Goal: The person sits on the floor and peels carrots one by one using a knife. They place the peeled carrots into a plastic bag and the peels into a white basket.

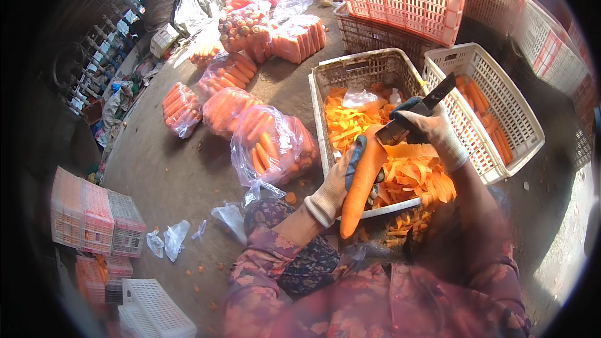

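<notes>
My left hand (335,185), in a pale work glove with dark fingertips, grips a large carrot (360,192) that slants with its narrow end towards me. In my right hand (429,126), gloved alike, is a dark flat blade (439,96), a knife or peeler; its lower end meets the carrot's upper end. A wide orange strip (413,150) reaches right from there. Below both hands stands a dirty white plastic crate (319,124) with carrot peelings (347,124) and white scraps. Some peelings (408,225) lie below the crate's near edge.
A cream plastic crate (516,103) holding carrots (488,122) adjoins on the right. Clear bags of carrots (263,145) stand on the floor to the left. Red and white crates (404,2) are stacked behind; more crates (89,213) stand at the lower left, near plastic scraps (176,239).
</notes>
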`<state>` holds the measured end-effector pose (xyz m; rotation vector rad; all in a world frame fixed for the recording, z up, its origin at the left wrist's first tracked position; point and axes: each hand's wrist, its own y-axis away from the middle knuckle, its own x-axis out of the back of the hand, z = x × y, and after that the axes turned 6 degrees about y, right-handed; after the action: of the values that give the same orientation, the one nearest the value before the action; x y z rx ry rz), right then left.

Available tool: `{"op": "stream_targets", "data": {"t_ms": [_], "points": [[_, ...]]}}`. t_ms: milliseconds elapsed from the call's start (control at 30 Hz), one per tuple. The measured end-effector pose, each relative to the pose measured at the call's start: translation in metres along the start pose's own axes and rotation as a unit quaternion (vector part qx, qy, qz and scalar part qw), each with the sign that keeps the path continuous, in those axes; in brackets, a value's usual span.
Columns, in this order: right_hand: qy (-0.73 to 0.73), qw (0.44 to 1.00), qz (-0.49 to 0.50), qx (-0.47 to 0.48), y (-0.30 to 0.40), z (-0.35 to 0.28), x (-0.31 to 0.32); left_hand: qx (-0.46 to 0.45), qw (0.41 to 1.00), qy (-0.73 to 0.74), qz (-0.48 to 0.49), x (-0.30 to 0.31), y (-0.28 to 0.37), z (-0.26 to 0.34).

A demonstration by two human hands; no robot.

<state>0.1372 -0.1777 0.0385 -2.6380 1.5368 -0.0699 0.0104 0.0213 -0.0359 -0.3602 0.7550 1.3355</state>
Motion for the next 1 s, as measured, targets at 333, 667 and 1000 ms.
{"op": "stream_targets", "data": {"t_ms": [333,667,1000], "points": [[-0.045,0.982,0.162,0.085,-0.03,0.029,0.047,0.033,0.999,-0.037,-0.002,-0.017,0.037,0.012],[0.103,0.989,0.076,0.08,0.024,-0.025,0.008,0.001,0.997,0.069,0.034,-0.007,0.021,0.006],[-0.028,0.994,0.102,0.009,0.023,-0.032,0.01,0.028,0.995,0.095,0.008,-0.007,0.01,0.007]]}}
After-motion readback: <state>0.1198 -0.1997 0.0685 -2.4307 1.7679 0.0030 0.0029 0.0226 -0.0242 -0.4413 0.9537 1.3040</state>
